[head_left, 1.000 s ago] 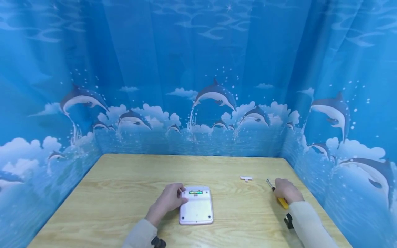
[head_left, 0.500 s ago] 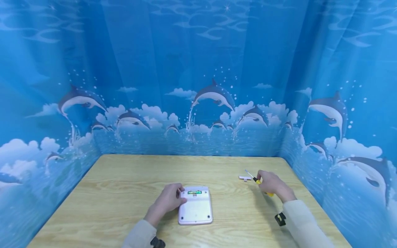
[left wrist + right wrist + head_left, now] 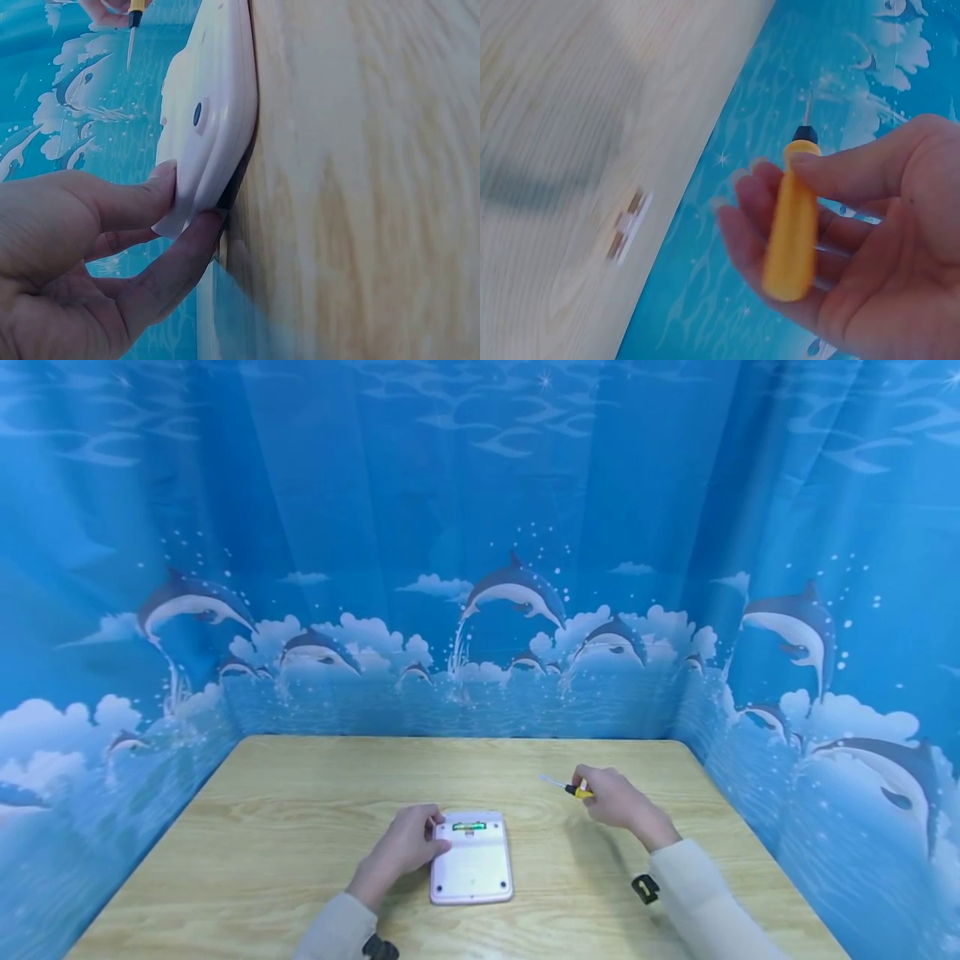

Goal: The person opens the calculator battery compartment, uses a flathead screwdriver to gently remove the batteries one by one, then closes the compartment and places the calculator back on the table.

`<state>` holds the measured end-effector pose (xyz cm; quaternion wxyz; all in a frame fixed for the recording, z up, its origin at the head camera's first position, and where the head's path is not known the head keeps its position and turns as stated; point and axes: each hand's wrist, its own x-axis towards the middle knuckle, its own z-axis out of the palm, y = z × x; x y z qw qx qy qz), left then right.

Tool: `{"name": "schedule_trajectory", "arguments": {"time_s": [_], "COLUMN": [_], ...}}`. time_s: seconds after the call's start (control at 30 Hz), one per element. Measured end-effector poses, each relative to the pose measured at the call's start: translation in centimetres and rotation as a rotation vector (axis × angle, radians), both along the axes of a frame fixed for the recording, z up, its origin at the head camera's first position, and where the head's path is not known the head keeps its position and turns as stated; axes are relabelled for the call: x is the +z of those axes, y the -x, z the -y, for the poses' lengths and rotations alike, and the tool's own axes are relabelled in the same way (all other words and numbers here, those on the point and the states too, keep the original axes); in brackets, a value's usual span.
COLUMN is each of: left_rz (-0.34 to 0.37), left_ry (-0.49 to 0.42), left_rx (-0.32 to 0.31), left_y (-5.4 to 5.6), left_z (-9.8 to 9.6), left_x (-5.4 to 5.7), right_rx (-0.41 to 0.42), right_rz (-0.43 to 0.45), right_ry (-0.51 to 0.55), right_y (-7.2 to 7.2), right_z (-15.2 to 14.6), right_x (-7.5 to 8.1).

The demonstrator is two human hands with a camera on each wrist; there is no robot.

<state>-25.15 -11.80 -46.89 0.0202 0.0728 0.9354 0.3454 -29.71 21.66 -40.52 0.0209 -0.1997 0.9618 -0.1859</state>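
Observation:
A white calculator [image 3: 471,864] lies back side up on the table, its battery slot open with a green battery [image 3: 469,827] inside. My left hand [image 3: 407,841] pinches its left edge, thumb on the back and a finger at the rim, as the left wrist view shows. In my right hand [image 3: 617,799] I grip a screwdriver [image 3: 792,232] by its yellow handle, above the table and right of the calculator. Its thin tip points left in the head view. The small white battery cover [image 3: 631,229] lies on the table, hidden behind my right hand in the head view.
The light wooden table [image 3: 315,793] is enclosed at the back and both sides by a blue curtain [image 3: 480,527] printed with dolphins. Dark screw holes mark the corners of the calculator's back.
My right hand has lifted the screwdriver from the table's right side and carried it left, past the battery cover, toward the calculator. My left hand has stayed at the calculator's edge.

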Motion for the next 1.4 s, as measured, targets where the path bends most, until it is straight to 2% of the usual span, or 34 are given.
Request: {"name": "schedule_trajectory", "arguments": {"time_s": [0.27,0.4,0.67,1.0,1.4], "left_rz": [0.003,0.004,0.002,-0.021,0.001], "left_ry": [-0.008,-0.007,-0.003,-0.011,-0.005], "left_rx": [-0.008,-0.005,-0.003,-0.024,-0.001], "left_y": [0.1,0.2,0.2,0.2,0.3], "left_z": [0.0,0.1,0.1,0.2,0.0], "left_x": [0.0,-0.2,-0.4,-0.4,-0.2], "right_rx": [0.032,0.074,0.147,0.149,0.178], "right_rz": [0.034,0.035,0.092,-0.017,-0.026], "right_ry": [0.008,0.013,0.081,0.001,-0.047], "right_y": [-0.2,-0.5,-0.6,-0.7,-0.7], "right_z": [2.2,3.1,4.1,4.9,5.7], "right_x": [0.1,0.2,-0.1,-0.1,0.7]}}
